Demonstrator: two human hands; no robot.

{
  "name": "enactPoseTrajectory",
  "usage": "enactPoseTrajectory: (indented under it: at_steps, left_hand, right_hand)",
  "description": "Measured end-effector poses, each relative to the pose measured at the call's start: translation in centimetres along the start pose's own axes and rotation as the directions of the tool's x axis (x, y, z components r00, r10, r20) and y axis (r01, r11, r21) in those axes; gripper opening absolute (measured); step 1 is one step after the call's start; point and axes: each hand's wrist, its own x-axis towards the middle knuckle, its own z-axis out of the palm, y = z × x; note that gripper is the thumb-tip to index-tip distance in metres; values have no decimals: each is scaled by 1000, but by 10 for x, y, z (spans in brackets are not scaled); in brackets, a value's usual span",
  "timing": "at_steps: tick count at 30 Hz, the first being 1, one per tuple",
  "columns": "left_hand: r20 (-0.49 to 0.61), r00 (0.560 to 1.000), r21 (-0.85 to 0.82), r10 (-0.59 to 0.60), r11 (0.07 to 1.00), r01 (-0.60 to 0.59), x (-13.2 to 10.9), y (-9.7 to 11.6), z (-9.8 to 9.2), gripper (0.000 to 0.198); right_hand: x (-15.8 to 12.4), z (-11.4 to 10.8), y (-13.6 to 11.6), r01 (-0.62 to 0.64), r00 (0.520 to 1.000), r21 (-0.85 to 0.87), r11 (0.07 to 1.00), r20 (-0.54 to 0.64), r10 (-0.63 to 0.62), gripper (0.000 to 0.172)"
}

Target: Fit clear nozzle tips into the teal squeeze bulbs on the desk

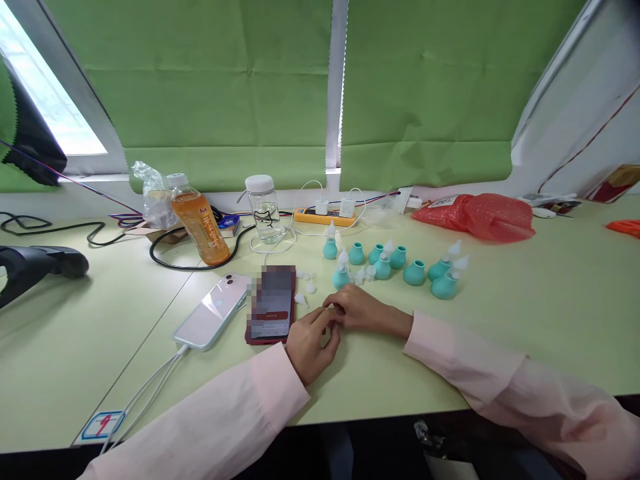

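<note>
bulbs (414, 273): teal, rounded, 9 counted, 5 with translucent white tips (343, 259), 4 open-mouthed | at: right of middle, nearer the bench's (525, 303) back edge | left hand (313, 343) + right hand (361, 309): fingertips together towards front edge, cannot tell if clamped on anything | phones (213, 312): 2, left of middle
</note>
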Motion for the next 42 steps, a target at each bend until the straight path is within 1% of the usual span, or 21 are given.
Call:
enactPoseTrajectory:
  at_steps: [2, 4, 6, 8, 10, 11, 13, 15, 16, 17, 18, 20, 22, 25, 27, 30, 33, 35, 37, 39, 42]
  left_hand:
    - [39, 998, 74, -47, 996, 44, 2, -2, 1, 16]
    - [82, 994, 154, -77, 986, 64, 3, -4, 2, 17]
    - [110, 990, 214, -86, 975, 61, 3, -5, 3, 17]
    - [131, 988, 251, -86, 967, 50, 3, -5, 3, 16]
    - [151, 985, 279, -85, 959, 40, 4, -5, 4, 15]
    - [165, 983, 289, -77, 957, 26, 4, -6, 4, 15]
    - [197, 980, 308, -38, 951, -25, 4, -7, 5, 21]
    - [237, 971, 329, 19, 939, -99, 5, -9, 6, 30]
    - [255, 966, 340, 39, 932, -127, 5, -10, 6, 34]
    - [269, 962, 347, 52, 926, -147, 6, -11, 7, 36]
    - [277, 959, 346, 58, 925, -155, 6, -12, 7, 37]
    - [273, 961, 321, 54, 936, -144, 8, -13, 8, 34]
    - [250, 968, 279, 37, 954, -108, 9, -13, 8, 31]
    - [222, 975, 231, -16, 972, -36, 12, -12, 9, 29]
    - [213, 975, 221, -59, 975, 11, 14, -11, 9, 27]
    - [202, 973, 248, -112, 967, 59, 16, -10, 8, 22]
    - [222, 964, 310, -148, 948, 74, 17, -10, 6, 12]
    - [237, 960, 341, -148, 938, 60, 17, -10, 5, 10]
    - [237, 962, 351, -132, 935, 42, 18, -11, 4, 10]
    - [232, 965, 349, -123, 937, 35, 18, -13, 4, 12]
    - [216, 969, 322, -117, 946, 42, 18, -16, 2, 16]
  right_hand:
    - [-9, 3, 2, -1, 997, 67, 998, -72, 5, 15]
    - [-15, 6, 4, 4, 992, 120, 993, -129, 11, 16]
    - [-20, 9, 4, 16, 986, 141, 990, -166, 8, 18]
    - [-23, 10, 5, 32, 984, 158, 987, -176, -4, 18]
    - [-26, 8, 8, 42, 980, 180, 983, -197, -6, 19]
    - [-27, 5, 10, 38, 974, 177, 984, -226, 3, 20]
    - [-31, -4, 16, -16, 945, 120, 993, -323, 54, 19]
    - [-34, -14, 23, -142, 896, 10, 990, -423, 133, 19]
    - [-34, -18, 27, -219, 877, -45, 975, -447, 176, 20]
    - [-34, -21, 31, -291, 869, -94, 952, -443, 221, 23]
    - [-34, -22, 34, -347, 871, -137, 928, -414, 265, 27]
    - [-33, -21, 37, -409, 891, -215, 887, -305, 337, 37]
    - [-31, -16, 39, -424, 904, -288, 858, -197, 381, 43]
    - [-28, -12, 39, -418, 907, -360, 834, -122, 402, 39]
    - [-27, -12, 39, -414, 909, -371, 831, -120, 400, 35]
    - [-23, -11, 41, -435, 899, -387, 813, -137, 416, 37]
    - [-21, -10, 42, -441, 892, -405, 801, -99, 441, 38]
    - [-21, -10, 42, -435, 894, -406, 804, -84, 441, 35]
    - [-23, -11, 40, -440, 894, -396, 806, -110, 434, 32]
    - [-26, -15, 39, -444, 894, -355, 823, -121, 431, 29]
    - [-30, -20, 37, -416, 909, -264, 870, -113, 401, 22]
